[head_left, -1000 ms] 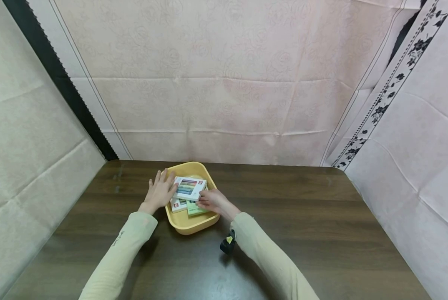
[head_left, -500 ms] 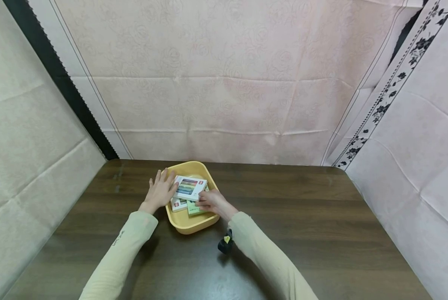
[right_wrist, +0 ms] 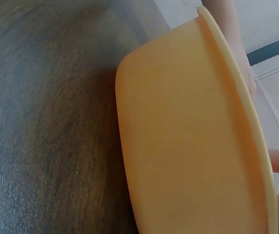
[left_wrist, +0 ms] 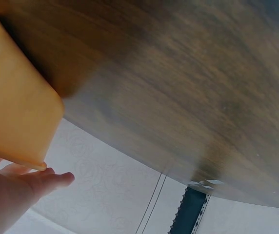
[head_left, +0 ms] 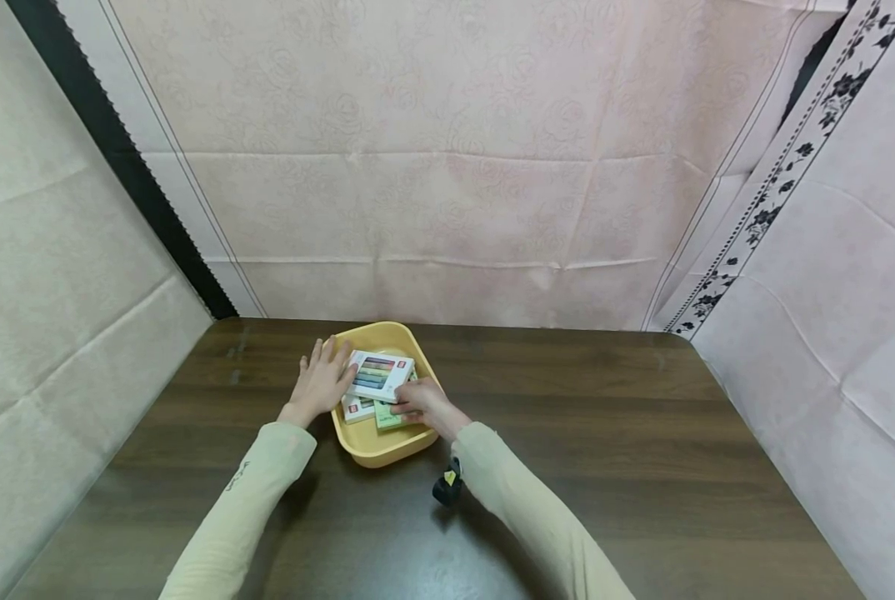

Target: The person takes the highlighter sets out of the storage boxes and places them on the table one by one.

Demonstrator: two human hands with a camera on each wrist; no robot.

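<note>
A yellow plastic bin holds several small boxes. On top lies a flat white box with a picture of coloured pens or crayons on its face. Below it show part of another white box and a light green box. My left hand rests over the bin's left rim with its fingers spread, its thumb side by the upper white box. At that box's lower right corner, my right hand pinches it with thumb and curled fingers, partly covering the green box.
The bin stands near the back edge of a dark wooden table. Pale patterned cloth hangs behind it, with more cloth on both sides. A small black device is at my right wrist.
Both hands stay in almost the same place. My right hand and wrist have shifted slightly, the wrist device a little to the left; the boxes and bin look unmoved.
</note>
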